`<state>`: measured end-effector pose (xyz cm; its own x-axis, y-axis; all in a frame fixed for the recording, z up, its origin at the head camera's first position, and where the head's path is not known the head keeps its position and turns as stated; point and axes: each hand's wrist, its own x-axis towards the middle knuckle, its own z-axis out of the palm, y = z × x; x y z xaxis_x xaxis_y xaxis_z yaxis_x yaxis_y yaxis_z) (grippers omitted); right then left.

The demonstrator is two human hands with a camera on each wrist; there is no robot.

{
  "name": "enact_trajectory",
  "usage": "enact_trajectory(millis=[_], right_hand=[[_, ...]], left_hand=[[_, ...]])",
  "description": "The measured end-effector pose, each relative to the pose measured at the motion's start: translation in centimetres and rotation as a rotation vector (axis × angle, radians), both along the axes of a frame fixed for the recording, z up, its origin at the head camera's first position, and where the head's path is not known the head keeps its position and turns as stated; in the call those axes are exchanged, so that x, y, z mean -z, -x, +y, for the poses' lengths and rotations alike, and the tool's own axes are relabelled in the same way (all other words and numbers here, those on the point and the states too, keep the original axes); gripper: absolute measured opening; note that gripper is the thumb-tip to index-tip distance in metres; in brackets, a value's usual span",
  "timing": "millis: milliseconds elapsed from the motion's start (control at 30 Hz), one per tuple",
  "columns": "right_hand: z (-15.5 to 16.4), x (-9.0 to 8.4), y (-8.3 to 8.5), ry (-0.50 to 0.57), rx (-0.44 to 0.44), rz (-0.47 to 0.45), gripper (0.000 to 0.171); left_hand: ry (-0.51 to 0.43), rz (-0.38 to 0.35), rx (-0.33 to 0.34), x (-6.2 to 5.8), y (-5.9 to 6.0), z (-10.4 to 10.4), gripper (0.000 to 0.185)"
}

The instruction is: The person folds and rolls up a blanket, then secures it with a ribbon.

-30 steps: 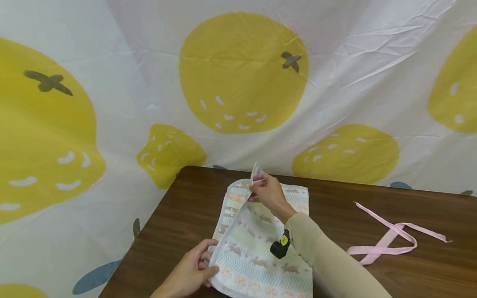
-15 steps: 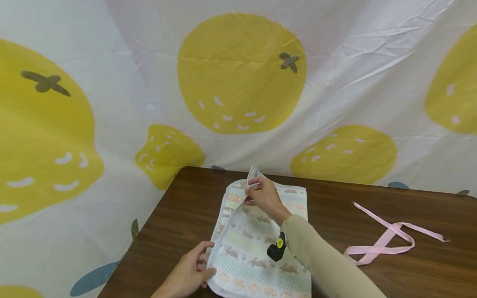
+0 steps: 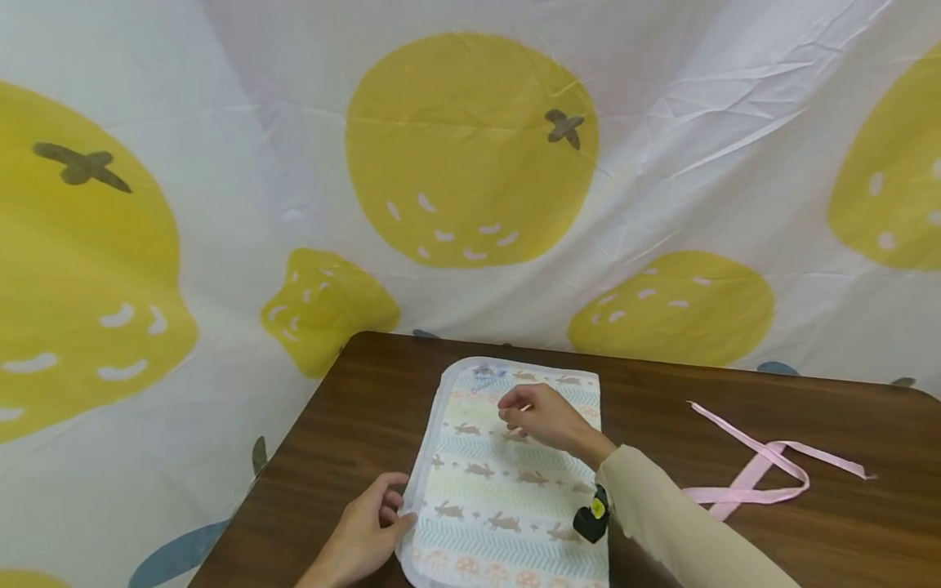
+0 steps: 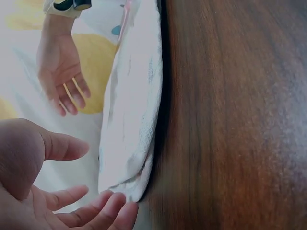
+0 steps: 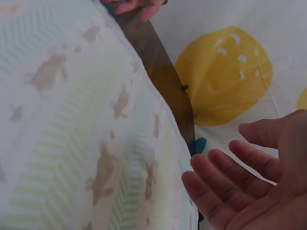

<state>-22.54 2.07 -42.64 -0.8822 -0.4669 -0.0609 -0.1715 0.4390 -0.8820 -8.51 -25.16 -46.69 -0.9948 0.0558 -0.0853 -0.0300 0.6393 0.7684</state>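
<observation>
Two hands were at a folded patterned cloth [image 3: 507, 474] that lay flat on the dark wooden worktop [image 3: 345, 433]. The left hand [image 3: 363, 535] was at the near left corner of the cloth; its fingers were nearly straight and their tips touched the cloth edge, as the left wrist view also showed [image 4: 115, 203]. Its grip was open and it held nothing. The right hand [image 3: 544, 418] was over the far half of the cloth, with the fingers loosely bent and spread. In the right wrist view the fingers [image 5: 225, 177] were apart from the cloth surface [image 5: 81, 124], so this grip was also open and held nothing. Whether the hand touched the cloth somewhere, I could not tell. The cloth had pale stripes with small brown animals and a white border. A pink ribbon [image 3: 764, 469] lay well apart to the right of the cloth, on the same worktop. Behind the cloth hung a white curtain [image 3: 470, 155] with big yellow fruits.
</observation>
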Motion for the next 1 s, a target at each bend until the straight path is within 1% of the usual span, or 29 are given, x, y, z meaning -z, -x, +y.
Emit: enact_trajectory(millis=[167, 300, 367, 467, 567, 700, 800, 867, 1000], right_hand=[[1.7, 0.5, -0.8, -0.132, -0.037, 0.127, 0.018], [2.8, 0.9, -2.0, -0.176, -0.101, 0.224, 0.019], [3.3, 1.1, -2.6, -0.19, -0.127, 0.255, 0.021], [4.1, 1.5, -3.5, -0.22, -0.175, 0.299, 0.025], [5.0, 1.9, -4.4, -0.267, -0.244, 0.366, 0.03], [6.2, 2.5, -5.5, -0.343, -0.33, 0.446, 0.044], [7.1, 3.0, -6.5, -0.375, -0.367, 0.455, 0.057], [7.5, 3.4, -7.2, -0.387, -0.386, 0.444, 0.068], [7.9, 4.1, -8.1, -0.438, -0.413, 0.38, 0.095]], left_hand=[[0.026, 0.071, 0.047, 0.1, 0.1, 0.5, 0.047], [0.062, 0.111, 0.081, 0.3, 0.0, 0.7, 0.044], [0.071, 0.112, 0.108, 0.5, 0.1, 0.7, 0.044], [0.076, 0.122, 0.159, 0.7, 0.3, 0.8, 0.044], [0.092, 0.158, 0.221, 0.9, 0.7, 0.9, 0.043], [0.12, 0.195, 0.308, 0.9, 1.0, 1.2, 0.043], [0.164, 0.185, 0.375, 0.8, 1.1, 1.4, 0.047], [0.194, 0.165, 0.417, 0.7, 1.2, 1.5, 0.051], [0.254, 0.101, 0.486, 0.7, 1.5, 1.7, 0.062]])
